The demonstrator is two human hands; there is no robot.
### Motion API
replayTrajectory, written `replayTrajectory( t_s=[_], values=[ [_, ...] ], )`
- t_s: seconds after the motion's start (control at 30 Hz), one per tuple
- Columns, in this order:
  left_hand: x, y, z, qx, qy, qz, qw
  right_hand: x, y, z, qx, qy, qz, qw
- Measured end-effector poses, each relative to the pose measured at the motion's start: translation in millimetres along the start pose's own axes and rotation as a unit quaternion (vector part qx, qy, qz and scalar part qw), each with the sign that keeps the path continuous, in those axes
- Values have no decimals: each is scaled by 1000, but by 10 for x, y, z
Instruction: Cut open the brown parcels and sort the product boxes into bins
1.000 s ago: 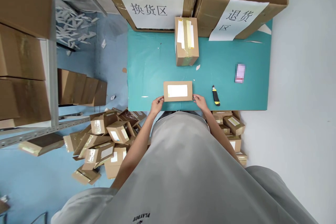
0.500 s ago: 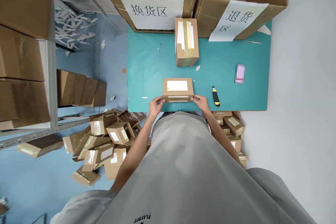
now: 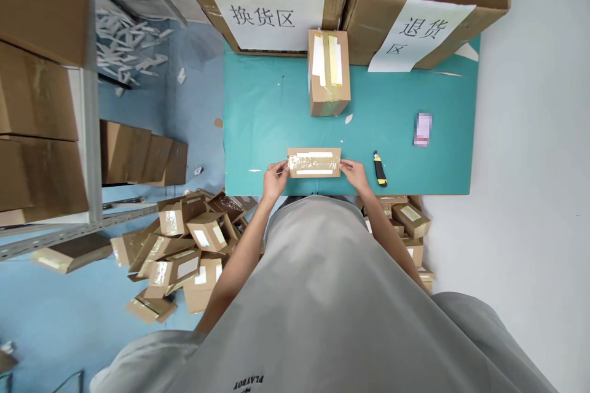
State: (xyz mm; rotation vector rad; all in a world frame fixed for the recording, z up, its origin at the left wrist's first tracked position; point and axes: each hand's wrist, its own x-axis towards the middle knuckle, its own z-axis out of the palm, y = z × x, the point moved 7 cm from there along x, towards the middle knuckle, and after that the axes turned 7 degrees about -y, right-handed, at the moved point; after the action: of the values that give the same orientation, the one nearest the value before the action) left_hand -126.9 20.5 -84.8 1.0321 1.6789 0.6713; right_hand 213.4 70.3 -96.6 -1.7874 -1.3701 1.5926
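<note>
Tabletop (image 3: 267, 104): teal | floor (image 3: 69, 307): blue, cartons (image 3: 184, 267) heaped | left fingers (image 3: 279, 166), right fingers (image 3: 349, 164): grasping taped box (image 3: 314, 163)

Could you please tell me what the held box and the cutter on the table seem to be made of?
The box looks like cardboard, being matte and plain brown, with glossy tape glinting on top. The cutter seems mostly plastic, with solid black and yellow casing; its gloss is unclear.
</note>
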Motion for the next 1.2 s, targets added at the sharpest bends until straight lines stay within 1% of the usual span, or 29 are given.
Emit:
replayTrajectory(
  t_s=[0.1,0.17,0.27,0.33,0.4,0.5,0.67,0.77,0.83,0.9,0.97,1.03,1.13,1.2],
  values=[
    [20,-160,26,-25,8,-24,999,4,170,2,31,-6,23,999],
    [23,-268,47,-23,3,-52,998,-12,273,13,28,-14,44,999],
    [4,-371,122,-8,-29,-79,996,-58,361,106,14,-44,65,997],
    [-21,-387,184,-2,-52,-81,995,-97,358,202,23,-73,64,995],
    [-43,-349,223,3,-60,-68,996,-129,295,261,32,-90,42,995],
    [-65,-235,201,-6,-51,-42,998,-151,149,215,12,-78,3,997],
    [-39,-68,-4,-46,-20,-26,998,-120,-75,18,-43,-62,-45,996],
    [35,-16,-93,-29,-4,-8,1000,-69,-145,-15,-73,-49,-66,994],
    [94,-47,-70,-8,-10,-19,1000,-25,-129,40,-94,-46,-61,993],
    [140,-106,-1,6,-24,-40,999,20,-58,113,-108,-36,-35,993],
    [160,-150,68,13,-28,-54,998,54,34,161,-106,-14,-7,994],
    [152,-156,109,17,-21,-61,998,75,112,185,-87,2,6,996],
    [100,-80,134,25,-19,-65,997,88,200,187,-48,-2,7,999],
    [35,51,139,42,-21,-54,997,81,261,148,-28,-5,13,999]
  ],
)
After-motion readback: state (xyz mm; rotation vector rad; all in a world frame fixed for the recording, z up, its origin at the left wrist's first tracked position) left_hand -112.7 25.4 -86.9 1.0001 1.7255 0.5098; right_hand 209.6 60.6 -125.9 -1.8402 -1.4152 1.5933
